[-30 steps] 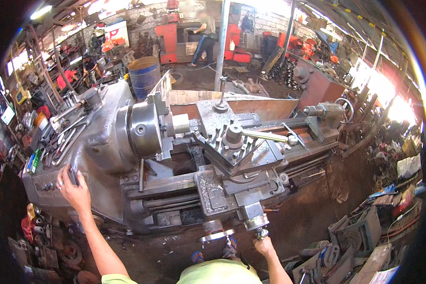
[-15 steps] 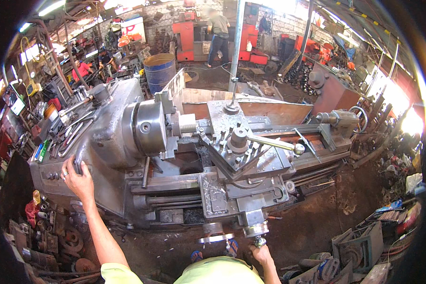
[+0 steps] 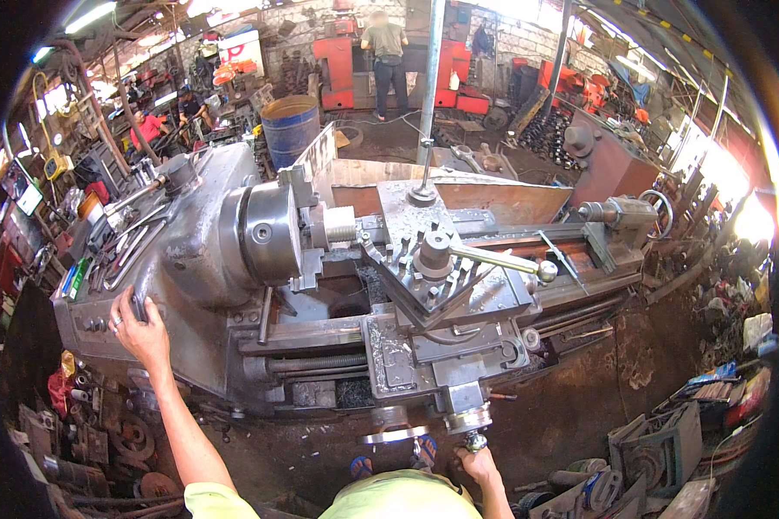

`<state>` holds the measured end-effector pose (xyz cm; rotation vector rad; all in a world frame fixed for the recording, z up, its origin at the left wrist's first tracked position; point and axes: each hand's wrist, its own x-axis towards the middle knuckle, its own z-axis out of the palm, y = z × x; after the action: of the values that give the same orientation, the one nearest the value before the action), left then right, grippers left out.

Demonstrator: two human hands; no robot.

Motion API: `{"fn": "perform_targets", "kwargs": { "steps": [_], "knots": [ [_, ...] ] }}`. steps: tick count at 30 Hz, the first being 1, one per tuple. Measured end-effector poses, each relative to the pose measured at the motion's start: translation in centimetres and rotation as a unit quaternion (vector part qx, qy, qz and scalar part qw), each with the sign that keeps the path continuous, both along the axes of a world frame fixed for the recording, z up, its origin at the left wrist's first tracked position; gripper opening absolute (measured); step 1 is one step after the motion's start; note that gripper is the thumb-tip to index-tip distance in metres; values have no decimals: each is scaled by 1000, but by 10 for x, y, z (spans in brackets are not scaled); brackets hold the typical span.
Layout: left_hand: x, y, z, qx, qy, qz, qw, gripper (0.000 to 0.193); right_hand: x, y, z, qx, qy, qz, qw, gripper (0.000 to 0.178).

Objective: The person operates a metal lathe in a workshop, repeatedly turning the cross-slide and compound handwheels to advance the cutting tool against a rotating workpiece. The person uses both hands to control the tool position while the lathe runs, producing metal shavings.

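Note:
My left hand (image 3: pixel 144 333) is curled around a small dark lever (image 3: pixel 138 304) on the front of the lathe's headstock (image 3: pixel 201 259). At the lower middle, my right hand (image 3: pixel 479 465) is closed on the ball-ended crank handle (image 3: pixel 475 441) of the cross slide. The chuck (image 3: pixel 273 232) grips a pale threaded workpiece (image 3: pixel 338 224), and its jaws look sharp, not blurred. Close to the workpiece's right end stands the tool post (image 3: pixel 434 256), with a long ball-tipped handle (image 3: pixel 502 259) pointing right. Metal chips lie on the carriage (image 3: pixel 391 350).
Wrenches (image 3: pixel 134 246) lie on top of the headstock. Behind the lathe are a blue drum (image 3: pixel 291 134) and a standing person (image 3: pixel 384 65) near a red machine (image 3: pixel 337 73). The tailstock (image 3: pixel 619 225) sits at the right. Scrap parts (image 3: pixel 658 454) crowd the lower right floor.
The person in the background has shifted left and stands more upright. Both my hands stay on the same controls, and the lathe parts look unchanged.

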<state>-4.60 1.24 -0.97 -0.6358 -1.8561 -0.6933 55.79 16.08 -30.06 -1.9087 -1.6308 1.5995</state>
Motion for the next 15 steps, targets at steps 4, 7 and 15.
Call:
{"fn": "perform_targets", "kwargs": {
  "steps": [4,7,15],
  "knots": [
    [1,0,1,-1,-2,-6,1000,36,-4,-1,13,-4,18,-2,1000,24],
    [2,0,2,-6,-3,-1,1000,37,-4,-2,15,-7,7,7,1000,16],
    [-9,-7,-4,-9,-4,5,1000,36,-8,0,11,6,-38,26,999,16]
  ]
}}
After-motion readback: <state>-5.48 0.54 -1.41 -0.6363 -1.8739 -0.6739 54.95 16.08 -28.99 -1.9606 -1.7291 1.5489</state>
